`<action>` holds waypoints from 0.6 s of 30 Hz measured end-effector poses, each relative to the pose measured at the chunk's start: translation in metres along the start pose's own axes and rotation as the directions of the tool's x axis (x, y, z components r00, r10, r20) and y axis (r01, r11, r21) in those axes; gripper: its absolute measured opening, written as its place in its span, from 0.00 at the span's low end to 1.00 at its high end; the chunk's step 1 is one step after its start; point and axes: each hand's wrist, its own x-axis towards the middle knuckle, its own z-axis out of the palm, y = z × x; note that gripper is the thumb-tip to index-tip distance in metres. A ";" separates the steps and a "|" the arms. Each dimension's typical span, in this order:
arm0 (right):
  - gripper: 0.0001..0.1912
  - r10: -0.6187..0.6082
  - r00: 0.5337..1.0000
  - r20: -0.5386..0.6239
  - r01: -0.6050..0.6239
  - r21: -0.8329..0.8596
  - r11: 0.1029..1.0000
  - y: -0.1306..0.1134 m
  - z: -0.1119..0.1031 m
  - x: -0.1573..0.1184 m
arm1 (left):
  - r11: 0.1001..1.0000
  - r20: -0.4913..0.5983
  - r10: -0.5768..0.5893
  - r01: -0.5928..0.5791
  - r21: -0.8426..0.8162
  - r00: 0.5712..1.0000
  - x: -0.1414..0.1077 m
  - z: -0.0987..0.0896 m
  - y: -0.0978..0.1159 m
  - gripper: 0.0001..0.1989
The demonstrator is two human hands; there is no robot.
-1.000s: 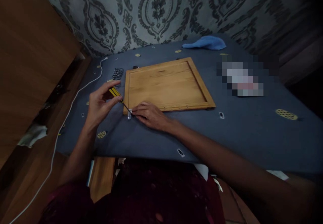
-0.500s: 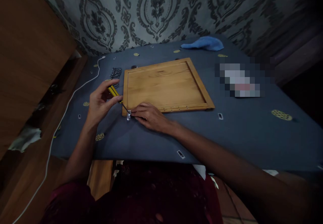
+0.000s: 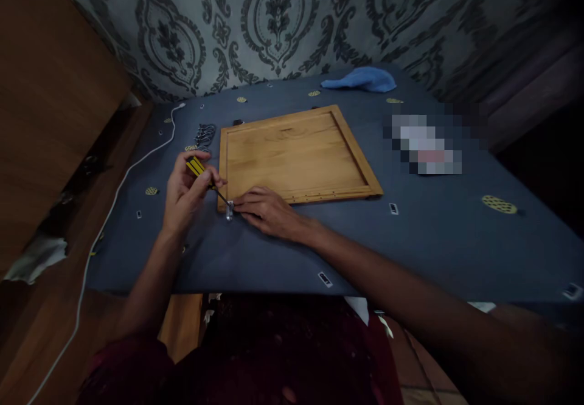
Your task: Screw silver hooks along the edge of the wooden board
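The left grip (image 3: pixel 187 195) pinches a screwdriver (image 3: pixel 196 166), its tip at a metal fitting (image 3: pixel 229 211) on the panel's (image 3: pixel 287 155) near left corner. Just right of the tip rests the right grip (image 3: pixel 269 213); whether it clasps the fitting, I cannot tell. The step looks like working a screw; the next move calls for a seated tip and a steady fitting. The panel spreads beyond both grips on the dark surface (image 3: pixel 365 253). Past the left grip lie wire pieces (image 3: pixel 205 133); leftward, a cable (image 3: pixel 137 165); farthest, a patterned wall (image 3: pixel 278 16).
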 end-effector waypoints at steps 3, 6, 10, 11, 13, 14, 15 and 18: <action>0.13 -0.001 1.000 0.011 0.001 0.001 1.000 0.000 0.000 0.000 | 0.984 -0.128 -0.064 0.042 -0.172 0.990 0.000 0.023 0.000 0.17; 0.13 0.001 1.000 0.016 -0.001 0.003 1.000 0.001 0.000 0.000 | 0.960 -0.220 -0.139 0.078 -0.268 0.966 0.008 0.034 0.001 0.21; 0.14 0.005 1.000 0.015 -0.005 0.008 1.000 0.000 0.001 0.000 | 0.912 -0.063 -0.302 0.268 -0.311 0.951 0.022 0.027 0.003 0.28; 0.14 0.006 1.000 0.013 -0.006 0.008 1.000 0.000 0.001 -0.001 | 0.898 -0.007 -0.331 0.313 -0.308 0.943 0.024 0.024 0.003 0.29; 0.14 0.009 1.000 0.009 -0.009 0.009 1.000 0.000 0.001 -0.001 | 0.894 0.083 -0.334 0.344 -0.288 0.939 0.025 0.018 0.003 0.31; 0.13 0.010 1.000 0.009 -0.010 0.009 1.000 0.000 0.000 -0.001 | 0.903 0.118 -0.312 0.332 -0.271 0.943 0.024 0.016 0.003 0.32; 0.13 0.008 1.000 0.010 -0.008 0.009 1.000 0.000 0.000 -0.001 | 0.919 0.138 -0.279 0.306 -0.250 0.950 0.023 0.015 0.003 0.32; 0.13 -0.006 1.000 0.016 0.006 0.011 1.000 0.001 -0.001 0.000 | 0.973 0.096 -0.169 0.182 -0.140 0.981 0.017 0.018 0.004 0.29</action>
